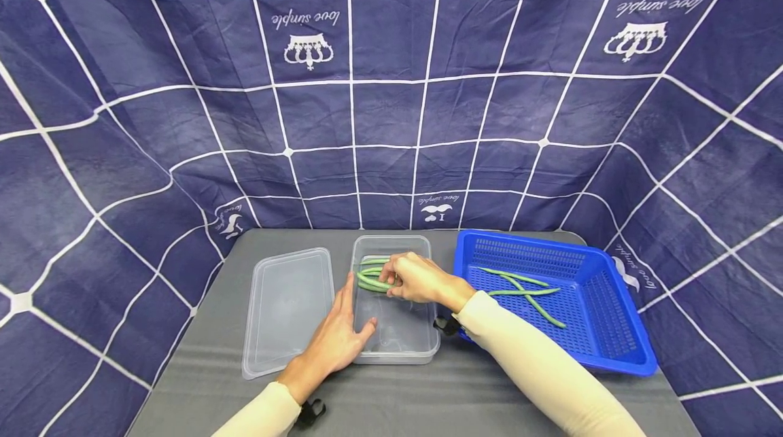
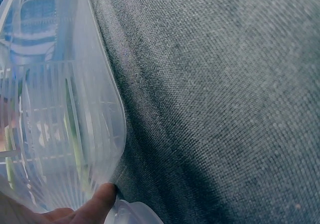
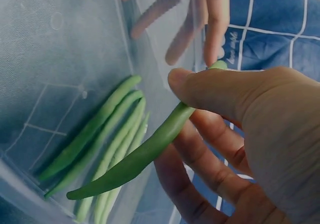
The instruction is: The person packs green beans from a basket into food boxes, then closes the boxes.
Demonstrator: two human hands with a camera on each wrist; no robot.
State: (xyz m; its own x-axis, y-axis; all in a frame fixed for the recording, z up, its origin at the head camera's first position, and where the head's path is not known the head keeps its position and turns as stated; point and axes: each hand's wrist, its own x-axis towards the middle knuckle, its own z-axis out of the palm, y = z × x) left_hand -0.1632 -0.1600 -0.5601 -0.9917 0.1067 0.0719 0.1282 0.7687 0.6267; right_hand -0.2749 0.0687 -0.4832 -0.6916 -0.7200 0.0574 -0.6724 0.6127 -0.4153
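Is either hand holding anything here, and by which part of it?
The right hand pinches a green bean near one end, short of the tip; the left hand, straight-fingered, rests against the clear plastic container.

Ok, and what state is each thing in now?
Clear container: uncovered, partly filled
Lid: off, beside the container
Container beans: lying together
Blue basket: uncovered
Basket beans: lying crossed
Held bean: pinched, slightly curved
Right hand: pinching that bean
Left hand: extended beside the container

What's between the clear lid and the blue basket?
Head view: the clear container with green beans inside, the left hand at its left side, the right hand over it.
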